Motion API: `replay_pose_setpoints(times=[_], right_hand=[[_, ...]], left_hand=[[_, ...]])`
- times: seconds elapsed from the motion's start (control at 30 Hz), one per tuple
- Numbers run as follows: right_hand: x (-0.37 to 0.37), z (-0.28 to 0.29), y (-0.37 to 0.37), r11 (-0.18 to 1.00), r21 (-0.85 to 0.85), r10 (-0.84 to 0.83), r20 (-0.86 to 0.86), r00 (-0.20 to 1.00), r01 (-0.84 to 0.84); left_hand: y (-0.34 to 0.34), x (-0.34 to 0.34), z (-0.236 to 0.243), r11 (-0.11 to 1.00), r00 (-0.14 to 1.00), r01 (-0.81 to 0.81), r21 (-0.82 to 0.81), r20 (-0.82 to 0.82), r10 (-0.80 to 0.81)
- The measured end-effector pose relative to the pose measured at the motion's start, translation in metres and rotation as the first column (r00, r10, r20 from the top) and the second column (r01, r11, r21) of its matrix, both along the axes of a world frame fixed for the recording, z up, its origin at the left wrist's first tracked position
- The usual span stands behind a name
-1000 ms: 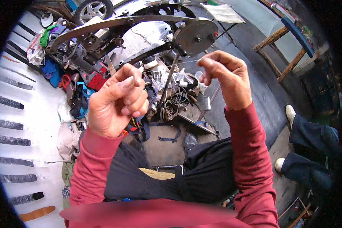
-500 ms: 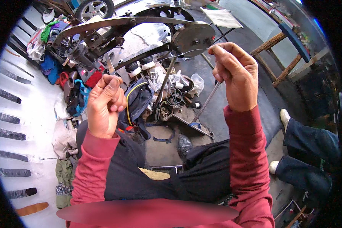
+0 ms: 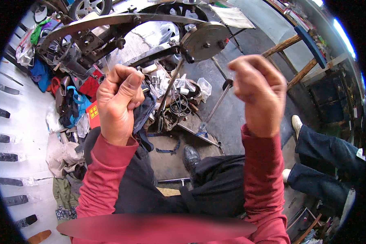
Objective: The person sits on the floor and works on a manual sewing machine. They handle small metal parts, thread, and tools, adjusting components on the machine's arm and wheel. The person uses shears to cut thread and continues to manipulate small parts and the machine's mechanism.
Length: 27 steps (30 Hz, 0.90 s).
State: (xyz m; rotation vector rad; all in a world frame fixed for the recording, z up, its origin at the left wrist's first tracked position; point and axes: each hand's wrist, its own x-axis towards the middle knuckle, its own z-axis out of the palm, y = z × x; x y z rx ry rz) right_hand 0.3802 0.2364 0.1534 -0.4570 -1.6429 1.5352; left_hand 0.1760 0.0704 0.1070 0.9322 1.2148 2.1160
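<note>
My left hand [image 3: 120,99] is closed, thumb pressed against curled fingers, raised over a clutter of shoes and bags; a very fine thread seems to run at its fingertips, too faint to follow. My right hand [image 3: 259,93], blurred, is also curled shut at the right; what it holds is hidden. Beyond both stands a dark metal machine [image 3: 89,40] with a curved arm and a round disc wheel [image 3: 204,40]. Under the hands lie a blue backpack [image 3: 144,112], plastic bags [image 3: 203,89] and a red item [image 3: 92,116] with yellow marks.
Another person's legs [image 3: 321,146] are at the right edge. A wooden stool [image 3: 313,44] with blue top, a folding stool [image 3: 232,16] and a spare wheel [image 3: 89,8] stand behind. Cloth heaps [image 3: 63,162] lie left beside a white surface [image 3: 24,134] with dark strips.
Both hands shifted about and curled tighter; the left dropped, then rose, the right moved rightward and lately downward. The thread stretched between them earlier is barely visible now.
</note>
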Motion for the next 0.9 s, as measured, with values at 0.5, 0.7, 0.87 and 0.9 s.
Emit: replay_pose_setpoints(times=[0.5,0.7,0.87,0.9], right_hand=[[0.006,0.008,0.016,0.953,0.085,0.302,-0.347,0.888,-0.290],[-0.007,0.049,0.022,0.915,0.220,0.397,-0.354,0.847,-0.337],[-0.044,0.063,0.014,0.926,0.237,0.363,-0.338,0.868,-0.294],[-0.049,0.060,0.011,0.936,0.238,0.327,-0.316,0.891,-0.259]], left_hand=[[0.020,-0.019,-0.023,0.998,0.998,0.017,0.063,0.066,-0.021],[0.022,-0.025,-0.006,0.987,0.999,0.031,0.159,-0.017,-0.028],[0.016,-0.029,0.000,0.983,1.000,0.018,0.181,-0.011,-0.017],[0.014,-0.030,-0.002,0.987,1.000,0.005,0.158,-0.017,-0.002]])
